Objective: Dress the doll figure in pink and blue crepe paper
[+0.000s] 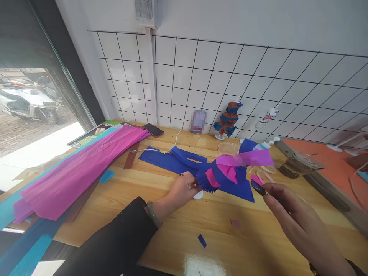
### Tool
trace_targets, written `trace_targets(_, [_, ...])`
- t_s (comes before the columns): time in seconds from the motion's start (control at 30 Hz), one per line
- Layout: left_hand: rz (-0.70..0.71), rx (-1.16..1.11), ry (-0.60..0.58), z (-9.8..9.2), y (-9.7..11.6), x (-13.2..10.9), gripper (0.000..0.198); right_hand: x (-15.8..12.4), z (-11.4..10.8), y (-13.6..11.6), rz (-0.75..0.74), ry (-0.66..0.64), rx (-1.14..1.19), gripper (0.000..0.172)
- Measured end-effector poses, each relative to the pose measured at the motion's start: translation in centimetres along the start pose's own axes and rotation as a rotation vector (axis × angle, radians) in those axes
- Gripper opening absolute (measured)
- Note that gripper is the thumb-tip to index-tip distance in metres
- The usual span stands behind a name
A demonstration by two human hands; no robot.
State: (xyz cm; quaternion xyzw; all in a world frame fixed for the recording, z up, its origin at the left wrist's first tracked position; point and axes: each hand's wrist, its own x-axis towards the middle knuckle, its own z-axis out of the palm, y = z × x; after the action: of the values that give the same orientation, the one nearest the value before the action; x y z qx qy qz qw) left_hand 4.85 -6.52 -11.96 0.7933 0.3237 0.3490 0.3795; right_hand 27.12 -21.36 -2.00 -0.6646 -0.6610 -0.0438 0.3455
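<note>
My left hand, with a bracelet at the wrist, is closed on the lower end of a ruffled blue and pink paper craft. The craft lies tilted, its fringed blue edge towards the hand and a loose pink-purple strip at its far end. My right hand pinches a small dark flat piece between thumb and fingers, just right of the craft. Whether it is paper or a tool I cannot make out. Beneath the craft lie blue paper sheets. A white disc shows below my left hand.
Long pink paper sheets cover the table's left. A phone and white cable lie behind. A finished brown-and-blue ruffled craft stands by the tiled wall. At right are a lidded cup and an orange surface. Paper scraps lie in front.
</note>
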Motion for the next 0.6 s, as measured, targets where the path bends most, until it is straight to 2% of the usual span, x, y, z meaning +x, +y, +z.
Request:
trace_targets(0.17, [0.017, 0.035, 0.020, 0.0, 0.0, 0.0, 0.024, -0.4, -0.1, -0.6, -0.005, 0.008, 0.003, 0.022])
trace_targets(0.33, [-0.060, -0.053, 0.034, 0.1, -0.4, 0.1, 0.019, -0.6, 0.2, -0.4, -0.030, -0.001, 0.000, 0.023])
trace_targets(0.43, [-0.109, -0.135, 0.003, 0.3, -0.6, 0.0, 0.023, -0.2, 0.2, 0.0, -0.046, 0.013, -0.040, 0.026])
trace_targets(0.6, [-0.125, -0.205, -0.053, 0.4, -0.5, 0.0, 0.022, 0.9, 0.1, -0.4, -0.111, 0.109, -0.172, 0.029])
